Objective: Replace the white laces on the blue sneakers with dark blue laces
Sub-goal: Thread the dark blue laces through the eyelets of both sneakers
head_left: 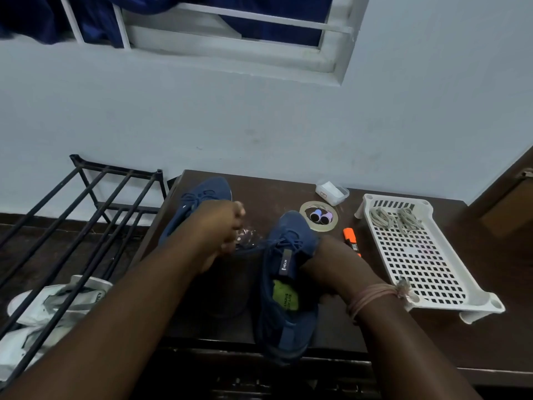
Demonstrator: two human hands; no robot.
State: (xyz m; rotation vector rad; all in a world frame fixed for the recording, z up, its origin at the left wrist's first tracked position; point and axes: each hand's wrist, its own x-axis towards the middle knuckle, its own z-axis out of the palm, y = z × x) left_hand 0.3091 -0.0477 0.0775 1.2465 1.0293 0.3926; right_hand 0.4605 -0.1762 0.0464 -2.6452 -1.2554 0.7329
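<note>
The near blue sneaker (288, 284) sits on the tabletop (432, 342). The right hand (326, 269) holds its side. The left hand (227, 229) pinches the dark blue lace (253, 246), pulling it tight. Next, tie it, I think.

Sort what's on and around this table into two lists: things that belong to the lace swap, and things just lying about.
Belongs to the job:
near sneaker, held by the right hand
far sneaker
dark lace, pulled by the left hand
pale old laces in the white tray

Lying about:
tape roll
thread spools
orange marker
plastic box
metal rack
white shoes
</note>
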